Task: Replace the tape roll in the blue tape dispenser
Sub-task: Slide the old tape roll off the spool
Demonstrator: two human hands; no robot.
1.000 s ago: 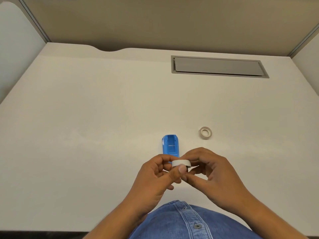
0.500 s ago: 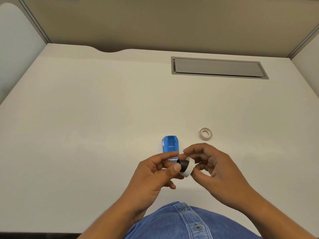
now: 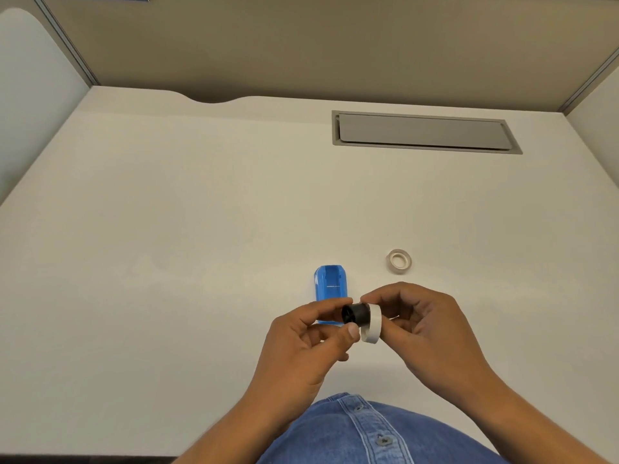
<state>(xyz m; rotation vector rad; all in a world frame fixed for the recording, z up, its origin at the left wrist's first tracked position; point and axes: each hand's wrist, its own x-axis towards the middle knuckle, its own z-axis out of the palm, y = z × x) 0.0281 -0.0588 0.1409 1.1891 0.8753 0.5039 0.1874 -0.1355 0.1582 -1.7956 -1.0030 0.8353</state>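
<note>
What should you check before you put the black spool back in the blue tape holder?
1. Left hand grips the black spool: ok.
2. Right hand grips the white ring: ok.
3. Ring fully off or fully on the spool: cannot tell.
4. Blue tape holder lies open on the desk, within reach: ok.
5. Other tape roll lies apart, not in the way: ok.

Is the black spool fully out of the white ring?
Cannot tell. Black spool protrudes left from white ring; their junction is hidden.
</note>
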